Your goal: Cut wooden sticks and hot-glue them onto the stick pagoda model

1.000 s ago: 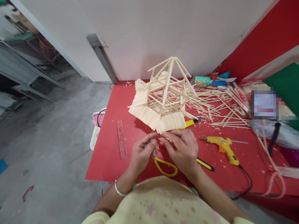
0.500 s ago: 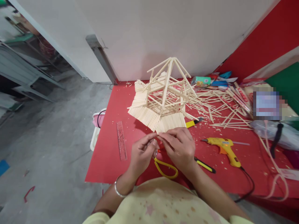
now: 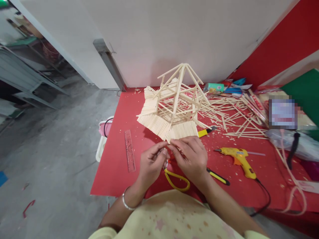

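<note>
Pale wooden model (image 3: 177, 94) standing on a red surface (image 3: 109, 172)

From where I stand, little can be read: the label on the yellow glue gun (image 3: 239, 157) is too small, and the print on the green can (image 3: 215, 87) beyond it is no clearer. A panel (image 3: 283, 113) at the right is blurred into blocks.

Loose sticks (image 3: 236, 116) sprawl behind and to the right of the model, near a clear plastic bag (image 3: 289, 141). A transparent ruler (image 3: 130, 151) lies to the left. One yellow cutter (image 3: 203, 132) pokes out beside the model; a black-and-yellow one (image 3: 219, 177) is partly covered by the right arm. Yellow looped handles (image 3: 176, 179) lie below the hands.

The model sits mid-surface before the white wall (image 3: 161, 33), an open peaked frame above flared panels of closely laid sticks. At its near corner, the left hand (image 3: 153, 162) and right hand (image 3: 190, 154) almost meet, fingers bent, thumbs near forefingers; I cannot tell what, if anything, they grip. The right hand hides part of the front panel's edge.
</note>
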A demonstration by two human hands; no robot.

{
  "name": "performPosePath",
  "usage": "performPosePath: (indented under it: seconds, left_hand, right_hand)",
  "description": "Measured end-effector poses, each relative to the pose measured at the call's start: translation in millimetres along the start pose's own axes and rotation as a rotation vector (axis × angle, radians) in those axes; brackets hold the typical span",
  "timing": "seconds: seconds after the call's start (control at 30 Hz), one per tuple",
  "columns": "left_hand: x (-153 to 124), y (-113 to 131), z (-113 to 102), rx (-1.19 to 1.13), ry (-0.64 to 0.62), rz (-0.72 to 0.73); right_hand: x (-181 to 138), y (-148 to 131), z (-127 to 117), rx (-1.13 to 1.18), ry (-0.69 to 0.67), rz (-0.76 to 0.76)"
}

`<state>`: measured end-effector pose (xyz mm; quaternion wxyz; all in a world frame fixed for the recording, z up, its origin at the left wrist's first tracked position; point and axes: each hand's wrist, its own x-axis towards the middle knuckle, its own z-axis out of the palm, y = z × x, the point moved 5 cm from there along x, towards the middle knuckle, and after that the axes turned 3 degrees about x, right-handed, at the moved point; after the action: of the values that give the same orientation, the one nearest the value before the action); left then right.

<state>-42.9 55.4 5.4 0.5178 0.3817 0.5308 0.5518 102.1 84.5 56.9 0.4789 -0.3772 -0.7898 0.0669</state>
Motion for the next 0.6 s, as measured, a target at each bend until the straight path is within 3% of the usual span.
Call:
performPosePath:
  seconds: [0.6]
  left_hand:
    - [0.3,4.1,-1.9,0.061,0.018,0.024]
  right_hand:
    - [-0.6,1.8,0.8,0.054,0.037,-0.029]
